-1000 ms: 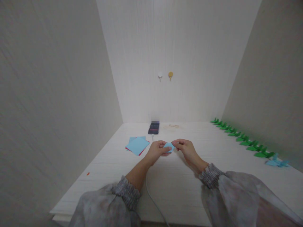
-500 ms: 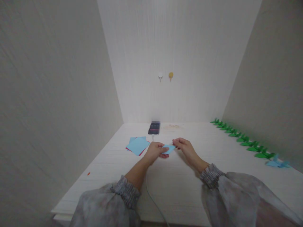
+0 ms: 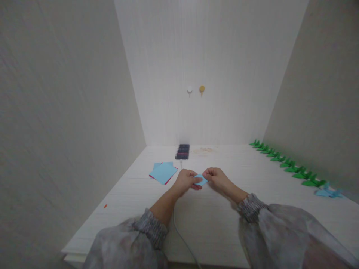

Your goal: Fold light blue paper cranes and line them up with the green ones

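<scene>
A small folded piece of light blue paper [image 3: 201, 180] is held between my two hands above the table. My left hand [image 3: 186, 181] grips its left side, thumb on top and fingers underneath. At its right edge, my right hand [image 3: 217, 177] pinches the paper between thumb and fingertips. My fingers hide parts of the folds. Left of my hands lies a loose stack of square paper sheets [image 3: 163, 173], light blue on top with red edges showing below.
Along the right side of the white table [image 3: 134, 220] runs a row of green folded paper figures [image 3: 301, 174], with a blue paper figure [image 3: 328, 191] nearest. A phone [image 3: 183, 151] with a white cable [image 3: 183, 241] lies at the back. An orange scrap [image 3: 105, 206] lies left.
My right hand has come slightly down and left, closer to my left hand. The blue paper has tilted and looks more compact between them.
</scene>
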### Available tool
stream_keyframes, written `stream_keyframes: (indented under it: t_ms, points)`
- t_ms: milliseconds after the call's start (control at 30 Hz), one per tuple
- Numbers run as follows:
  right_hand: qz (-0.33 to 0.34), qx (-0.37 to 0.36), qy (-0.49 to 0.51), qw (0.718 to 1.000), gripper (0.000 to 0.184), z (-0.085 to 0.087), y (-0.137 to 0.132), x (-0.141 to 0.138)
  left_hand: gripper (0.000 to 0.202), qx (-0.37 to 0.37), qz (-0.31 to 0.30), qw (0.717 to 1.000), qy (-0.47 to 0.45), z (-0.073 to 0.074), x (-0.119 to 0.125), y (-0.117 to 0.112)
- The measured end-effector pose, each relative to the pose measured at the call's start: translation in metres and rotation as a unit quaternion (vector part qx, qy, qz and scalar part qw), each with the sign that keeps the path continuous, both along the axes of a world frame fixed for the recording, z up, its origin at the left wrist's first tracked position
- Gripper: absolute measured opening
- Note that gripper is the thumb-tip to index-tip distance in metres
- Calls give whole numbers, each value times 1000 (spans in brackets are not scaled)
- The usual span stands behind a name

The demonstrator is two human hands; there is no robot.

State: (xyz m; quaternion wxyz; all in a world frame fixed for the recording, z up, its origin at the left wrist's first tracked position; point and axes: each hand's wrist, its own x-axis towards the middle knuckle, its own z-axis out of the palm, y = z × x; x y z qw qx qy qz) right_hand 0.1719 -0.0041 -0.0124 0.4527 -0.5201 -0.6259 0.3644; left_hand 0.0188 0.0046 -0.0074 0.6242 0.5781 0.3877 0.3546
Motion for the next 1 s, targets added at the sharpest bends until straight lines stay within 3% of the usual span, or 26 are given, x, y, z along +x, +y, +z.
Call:
stream_keyframes:
  t_ms: [267,500,1000]
  points:
    - [-27,11,94,995,27,-2,0,14,28,7,44,999,-20,-5,-12,7]
    - [26,-23,50,998,29,4,-13,-4,32,17,17,999,-25,0,-4,3]
    - [-15,-23,51,998,30,5,-6,6,34,-8,-53,998,-41,3,-16,5]
